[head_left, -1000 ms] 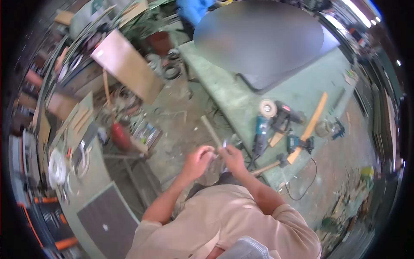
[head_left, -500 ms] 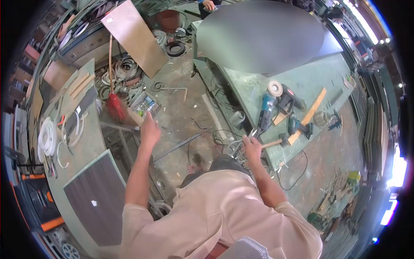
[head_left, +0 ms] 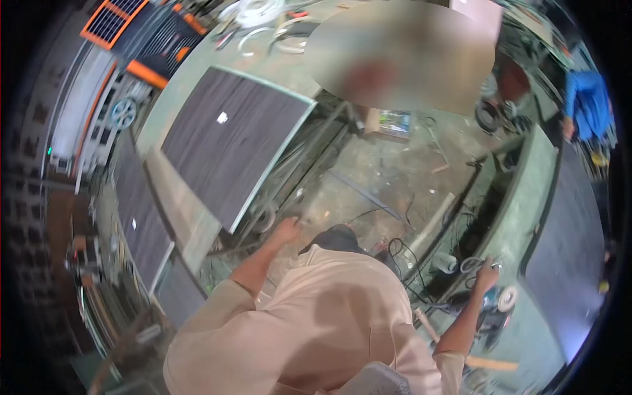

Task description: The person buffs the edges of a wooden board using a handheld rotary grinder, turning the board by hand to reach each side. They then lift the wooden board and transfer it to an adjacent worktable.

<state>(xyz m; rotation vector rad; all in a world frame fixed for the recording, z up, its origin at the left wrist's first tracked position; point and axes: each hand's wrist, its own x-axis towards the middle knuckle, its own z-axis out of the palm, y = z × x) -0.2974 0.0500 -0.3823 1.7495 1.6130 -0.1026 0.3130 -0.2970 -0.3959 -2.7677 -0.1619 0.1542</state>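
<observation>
My right hand (head_left: 486,278) is closed around what look like metal scissors (head_left: 470,265), their loops showing on its left side. It is over the edge of the green workbench (head_left: 534,181). Close below it lies an angle grinder (head_left: 505,298) with a round disc. My left hand (head_left: 287,232) hangs at my left side, near the lower corner of a dark wood-grain panel (head_left: 230,141); it does not touch the panel. Motion smears its fingers, so I cannot make out their shape or anything in them.
A second dark panel (head_left: 138,217) is at the left. A box of small items (head_left: 395,124) and a metal strip (head_left: 365,193) lie on the floor. A black cable (head_left: 411,263) loops beside the bench. A person in blue (head_left: 588,102) is at the right.
My view has swung left, bringing the dark panel nearer the middle and the bench to the right. My right hand still holds the scissors, now farther out to the right. My left hand is lower.
</observation>
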